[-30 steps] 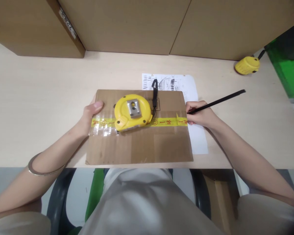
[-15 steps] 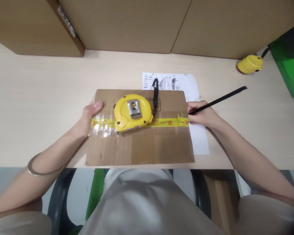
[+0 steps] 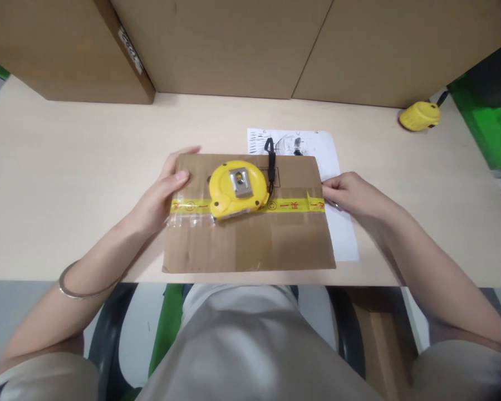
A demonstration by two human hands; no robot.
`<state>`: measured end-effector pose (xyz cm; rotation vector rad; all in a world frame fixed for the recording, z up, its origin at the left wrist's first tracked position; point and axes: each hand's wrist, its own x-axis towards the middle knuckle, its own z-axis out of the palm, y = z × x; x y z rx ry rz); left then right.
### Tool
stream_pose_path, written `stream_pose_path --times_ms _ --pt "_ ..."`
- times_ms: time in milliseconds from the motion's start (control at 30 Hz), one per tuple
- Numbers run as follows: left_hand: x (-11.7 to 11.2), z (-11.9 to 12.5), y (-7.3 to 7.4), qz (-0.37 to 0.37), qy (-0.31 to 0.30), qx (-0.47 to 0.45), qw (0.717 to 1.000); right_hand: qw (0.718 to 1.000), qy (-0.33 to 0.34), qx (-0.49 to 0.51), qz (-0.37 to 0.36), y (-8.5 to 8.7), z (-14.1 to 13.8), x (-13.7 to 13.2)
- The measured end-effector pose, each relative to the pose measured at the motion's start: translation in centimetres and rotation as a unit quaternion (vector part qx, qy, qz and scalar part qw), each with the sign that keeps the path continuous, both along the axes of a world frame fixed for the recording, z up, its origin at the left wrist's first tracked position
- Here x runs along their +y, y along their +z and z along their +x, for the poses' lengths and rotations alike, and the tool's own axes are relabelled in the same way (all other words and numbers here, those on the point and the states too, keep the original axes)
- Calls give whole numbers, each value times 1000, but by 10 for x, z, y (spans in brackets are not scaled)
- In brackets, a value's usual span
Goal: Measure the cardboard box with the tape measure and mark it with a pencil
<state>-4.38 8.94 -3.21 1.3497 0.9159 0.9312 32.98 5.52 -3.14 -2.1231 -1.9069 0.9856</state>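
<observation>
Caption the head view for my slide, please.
Left hand grips a cardboard box bearing a yellow tape measure; right hand at the box's opposite edge.

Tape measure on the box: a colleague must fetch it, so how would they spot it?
On the table, the left hand holds a taped box. The yellow tape measure lies on that, silver clip facing up; its lookalike sits straight on the table, far right.

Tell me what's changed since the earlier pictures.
The black stick that jutted from the right hand no longer shows; whether it was released or is hidden, I can't tell. The left hand now also shows past the cardboard box's far edge. The tape measure still lies on the box.
</observation>
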Motion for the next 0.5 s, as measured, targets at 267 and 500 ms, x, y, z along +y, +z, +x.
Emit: stream_pose_path --times_ms 267,500 --pt "-6 -15 7 48 10 86 995 946 -15 -190 261 54 -45 0" --pt "-2 -10 10 38 -10 37 999 888 316 46 332 66 -106 16"
